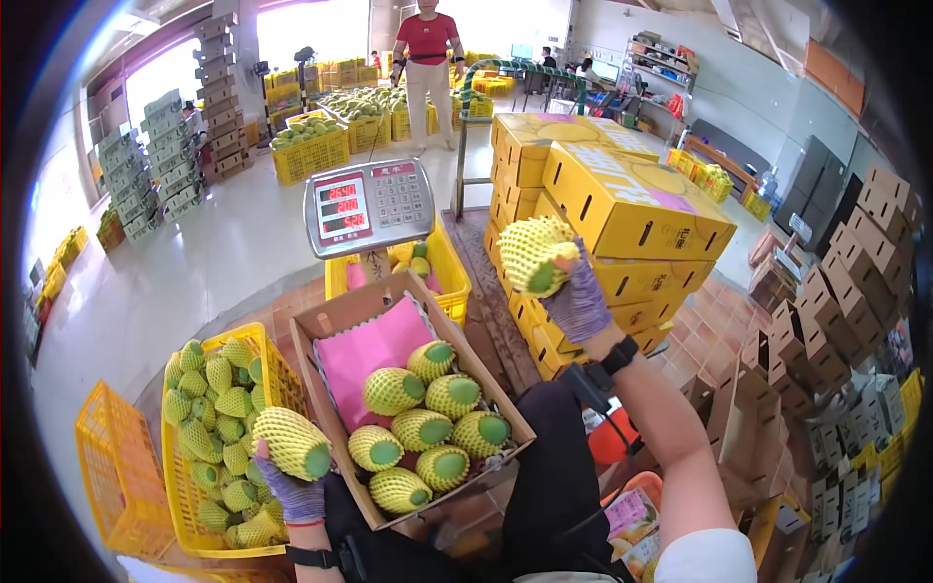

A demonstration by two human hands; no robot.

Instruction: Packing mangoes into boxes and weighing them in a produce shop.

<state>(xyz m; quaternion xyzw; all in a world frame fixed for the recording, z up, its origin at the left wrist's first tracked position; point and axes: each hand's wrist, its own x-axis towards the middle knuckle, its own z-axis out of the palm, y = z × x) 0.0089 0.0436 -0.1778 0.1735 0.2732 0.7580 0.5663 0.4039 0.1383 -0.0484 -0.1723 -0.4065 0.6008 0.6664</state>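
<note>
A tall stack of yellow cartons [622,209] with slotted handholds rises on the right, and flattened brown boxes [846,311] lean beyond it at the far right. In the middle sits an open brown cardboard box [335,316] lined with pink paper [374,355], holding green mangoes [428,428] in yellow foam netting. Behind it stands a grey weighing scale [369,206] with red digits. The gloved right hand [580,301] grips a netted mango [535,255] raised high. The gloved left hand [292,494] clasps another netted mango [292,442] over a yellow plastic crate [277,374] full of fruit at near left. An orange crate [117,471] sits left of that.
</note>
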